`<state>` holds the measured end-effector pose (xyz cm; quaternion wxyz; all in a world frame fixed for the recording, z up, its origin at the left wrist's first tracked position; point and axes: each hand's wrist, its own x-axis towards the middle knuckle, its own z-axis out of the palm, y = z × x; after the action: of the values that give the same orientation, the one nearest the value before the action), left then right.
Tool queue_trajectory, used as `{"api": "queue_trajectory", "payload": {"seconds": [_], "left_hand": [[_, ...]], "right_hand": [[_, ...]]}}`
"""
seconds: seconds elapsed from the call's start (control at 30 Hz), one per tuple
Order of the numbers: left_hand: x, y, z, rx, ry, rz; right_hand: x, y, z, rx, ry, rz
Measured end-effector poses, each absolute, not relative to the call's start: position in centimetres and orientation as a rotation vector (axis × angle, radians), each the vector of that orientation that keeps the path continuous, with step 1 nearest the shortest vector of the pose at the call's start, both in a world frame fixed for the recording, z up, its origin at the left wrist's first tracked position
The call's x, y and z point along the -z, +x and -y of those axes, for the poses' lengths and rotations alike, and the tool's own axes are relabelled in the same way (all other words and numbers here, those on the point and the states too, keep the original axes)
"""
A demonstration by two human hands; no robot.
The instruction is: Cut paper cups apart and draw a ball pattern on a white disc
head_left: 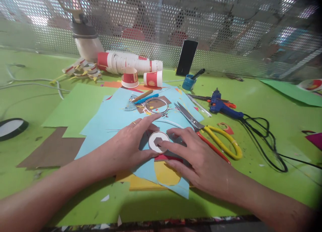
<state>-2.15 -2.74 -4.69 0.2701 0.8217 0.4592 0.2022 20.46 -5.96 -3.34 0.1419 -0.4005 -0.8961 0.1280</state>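
1. green table (251,151) is filling the view, with a perforated metal screen (226,31) running along the back edge.
2. both hands are pressing on a white disc (158,140) with a grey hexagon at its centre. the disc is lying on a grey card (145,138), which is resting on the blue sheets (113,118) near the table's front middle.
3. left hand (130,145) is lying flat, fingers narrow and extended, forefinger curving round the disc's far rim, thumb touching its near left edge.
4. right hand (198,158) is lying flat, fingers loosely spread; forefinger tip is touching the disc's right side. neither hand is gripping anything; both are holding the disc down.
5. judgement: the step in hand looks like seating or gluing the disc onto the card. the next move is calling for steady even pressure without sliding the disc off centre.
6. scissors (208,131) with yellow handles are lying just right of the right hand; a blue glue gun (221,106) is sitting beyond them, its black cord trailing right.
7. yellow paper (166,173) is showing under the right hand's near edge.
8. writing: red-and-white paper cups (153,78) are carrying a logo, too small to read. phone (186,57) screen is dark. no other legible text.
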Motion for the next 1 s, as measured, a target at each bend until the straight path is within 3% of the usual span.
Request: {"api": "queue_trajectory", "payload": {"seconds": [0.43,1.0], "left_hand": [[4.4,-1.8,2.7,-0.543,2.156,-1.233],[4.6,-1.8,2.7,-0.567,2.225,-1.202]], "right_hand": [[3.5,21.4,4.6,-0.296,-1.131,2.273],[3.0,19.3,4.9,-0.359,-1.07,2.605]]}}
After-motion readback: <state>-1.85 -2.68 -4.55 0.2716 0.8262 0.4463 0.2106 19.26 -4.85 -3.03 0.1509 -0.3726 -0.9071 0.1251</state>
